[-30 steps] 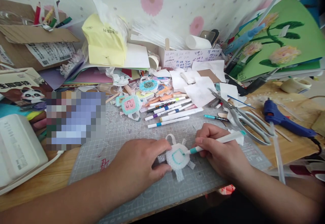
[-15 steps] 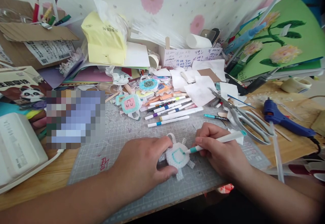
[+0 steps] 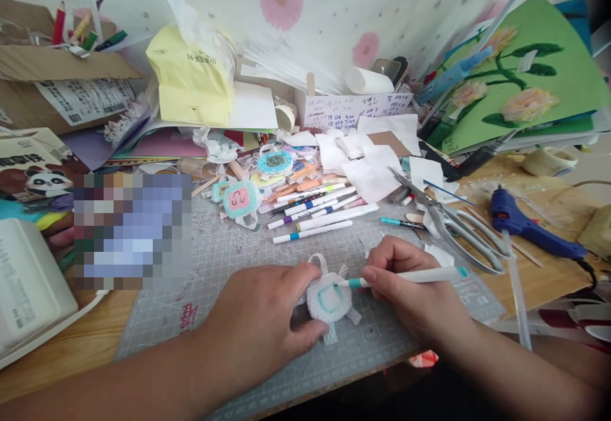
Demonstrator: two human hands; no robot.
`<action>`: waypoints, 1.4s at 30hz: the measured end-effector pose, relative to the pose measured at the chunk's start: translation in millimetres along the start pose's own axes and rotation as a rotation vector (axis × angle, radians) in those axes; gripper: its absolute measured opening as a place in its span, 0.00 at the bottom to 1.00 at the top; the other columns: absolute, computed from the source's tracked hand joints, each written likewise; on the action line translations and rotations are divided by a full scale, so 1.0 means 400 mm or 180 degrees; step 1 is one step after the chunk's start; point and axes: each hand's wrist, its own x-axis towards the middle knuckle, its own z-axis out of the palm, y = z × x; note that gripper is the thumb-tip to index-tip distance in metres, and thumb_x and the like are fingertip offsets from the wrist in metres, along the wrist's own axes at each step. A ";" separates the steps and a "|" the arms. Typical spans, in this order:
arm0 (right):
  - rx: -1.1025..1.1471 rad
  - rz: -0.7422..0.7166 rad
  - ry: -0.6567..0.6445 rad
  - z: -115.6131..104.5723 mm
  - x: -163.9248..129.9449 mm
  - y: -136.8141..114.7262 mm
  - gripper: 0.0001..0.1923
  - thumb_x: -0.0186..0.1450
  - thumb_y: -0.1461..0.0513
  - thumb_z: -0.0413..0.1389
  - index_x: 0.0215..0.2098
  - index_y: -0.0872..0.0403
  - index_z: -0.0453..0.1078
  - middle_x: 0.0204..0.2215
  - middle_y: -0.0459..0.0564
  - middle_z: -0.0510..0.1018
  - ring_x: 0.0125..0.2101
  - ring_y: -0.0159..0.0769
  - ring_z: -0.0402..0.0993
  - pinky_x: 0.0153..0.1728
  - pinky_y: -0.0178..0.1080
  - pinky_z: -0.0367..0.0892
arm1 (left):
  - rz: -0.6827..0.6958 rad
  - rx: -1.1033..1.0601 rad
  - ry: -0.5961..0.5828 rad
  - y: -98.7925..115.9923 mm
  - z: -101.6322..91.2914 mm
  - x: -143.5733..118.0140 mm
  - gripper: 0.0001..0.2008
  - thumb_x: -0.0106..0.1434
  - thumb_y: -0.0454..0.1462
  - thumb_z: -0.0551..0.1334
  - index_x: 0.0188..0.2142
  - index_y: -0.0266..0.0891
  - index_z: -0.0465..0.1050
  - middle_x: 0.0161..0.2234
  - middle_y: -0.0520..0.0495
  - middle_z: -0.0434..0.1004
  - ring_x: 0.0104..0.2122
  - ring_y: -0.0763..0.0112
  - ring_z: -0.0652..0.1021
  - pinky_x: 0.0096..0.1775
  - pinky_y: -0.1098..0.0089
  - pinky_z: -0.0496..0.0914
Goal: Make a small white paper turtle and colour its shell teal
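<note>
Since the earlier frame the teal marker [image 3: 405, 276] has swung flatter, its tip now at the upper right of the teal outline rather than the right side; both hands keep their places. Far left: white box [image 3: 28, 287] on the wooden counter [image 3: 71, 345], beside a blurred patch. Left hand [image 3: 260, 325]: resting on the grey cutting mat [image 3: 224, 255], grip closed on the left edge of the white foam piece [image 3: 327, 300], thumb below, fingertip above. White foam piece: flat on the mat between the two hands, bearing a rounded teal square outline, small tabs and a loop about its rim. Right hand [image 3: 410, 290]: grip closed around the teal marker, cap end pointing right. Behind: row of markers [image 3: 317, 211], a finished pink-faced foam piece [image 3: 240, 199], yellow tissue pack [image 3: 191, 77]. Right: scissors [image 3: 453, 224], blue glue gun [image 3: 529, 227], green flower card [image 3: 520, 84].
</note>
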 end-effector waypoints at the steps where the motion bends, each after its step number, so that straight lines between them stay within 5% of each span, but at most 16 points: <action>1: -0.0124 -0.0013 0.0023 0.000 -0.001 -0.003 0.12 0.56 0.59 0.59 0.19 0.52 0.61 0.14 0.40 0.64 0.18 0.29 0.55 0.19 0.33 0.51 | 0.0012 -0.0002 0.0039 -0.001 0.002 0.000 0.18 0.55 0.45 0.61 0.45 0.45 0.68 0.30 0.52 0.77 0.28 0.67 0.75 0.29 0.70 0.62; 7: -0.0159 -0.0019 -0.0236 0.001 -0.010 -0.008 0.13 0.57 0.60 0.57 0.19 0.52 0.60 0.14 0.40 0.64 0.18 0.29 0.55 0.19 0.33 0.52 | 0.0047 0.0031 0.0131 -0.008 0.006 0.000 0.17 0.54 0.44 0.60 0.44 0.45 0.69 0.25 0.53 0.75 0.24 0.69 0.73 0.27 0.71 0.61; 42: -0.0527 -0.0124 -0.0342 0.006 -0.010 -0.014 0.12 0.58 0.58 0.56 0.20 0.52 0.60 0.16 0.42 0.66 0.19 0.29 0.58 0.20 0.33 0.54 | 0.0083 0.0051 -0.0024 -0.012 0.007 0.002 0.19 0.55 0.45 0.61 0.46 0.45 0.68 0.30 0.51 0.77 0.28 0.65 0.75 0.29 0.69 0.62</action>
